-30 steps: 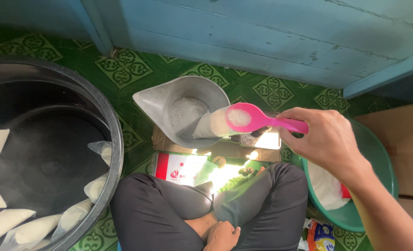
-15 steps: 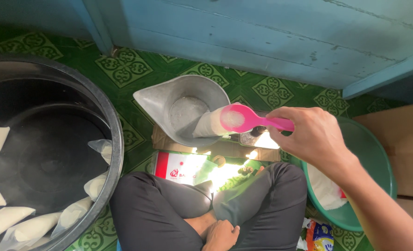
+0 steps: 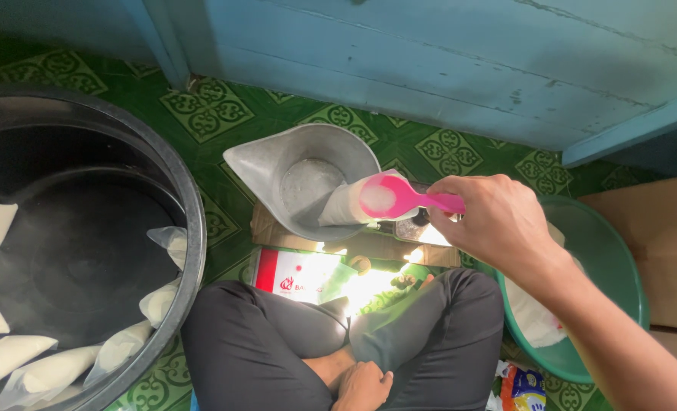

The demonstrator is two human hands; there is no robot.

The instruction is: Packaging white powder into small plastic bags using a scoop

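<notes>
A pink scoop (image 3: 390, 197) is gripped by its handle in the right hand (image 3: 498, 224) and held over the rim of a grey metal jug (image 3: 308, 179) standing on the green patterned floor (image 3: 209, 114) near the blue wooden wall (image 3: 460, 61). A small clear bag (image 3: 344, 205) is seen leaning in the jug under the scoop. The left hand (image 3: 363, 384) is rested, loosely closed on nothing, between the crossed legs. White filled bags (image 3: 19, 358) are laid in a black tub (image 3: 190, 205) at the left; a green basin (image 3: 613, 266) is placed at the right.

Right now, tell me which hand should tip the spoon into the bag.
Right. The right hand already holds the pink spoon over the bag in the jug; the left hand rests down by the crossed legs.
</notes>
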